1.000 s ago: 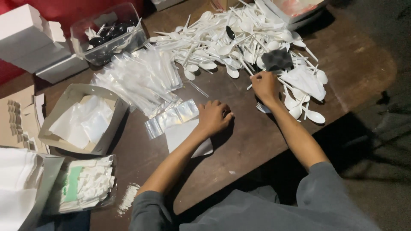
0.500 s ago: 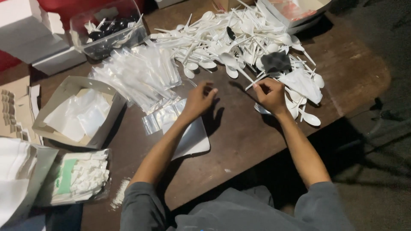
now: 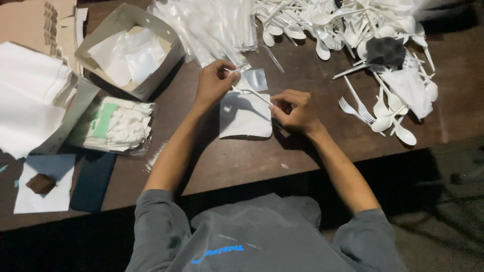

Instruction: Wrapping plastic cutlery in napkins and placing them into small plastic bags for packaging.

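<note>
At the middle of the brown wooden table (image 3: 322, 146), the left hand (image 3: 214, 83) pinches a clear plastic sleeve (image 3: 254, 78) while the right hand (image 3: 297, 110) pinches a thin white plastic utensil (image 3: 251, 92) bridging both, above a white napkin (image 3: 245, 116). Feeding it straight seems wise; the cutlery heap (image 3: 363, 30) crowds two o'clock, with free board toward six.

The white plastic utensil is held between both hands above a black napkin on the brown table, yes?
Not quite. In the head view, the white plastic utensil is held between the left hand and the right hand, but the napkin under it on the brown table is white, not black.
</note>
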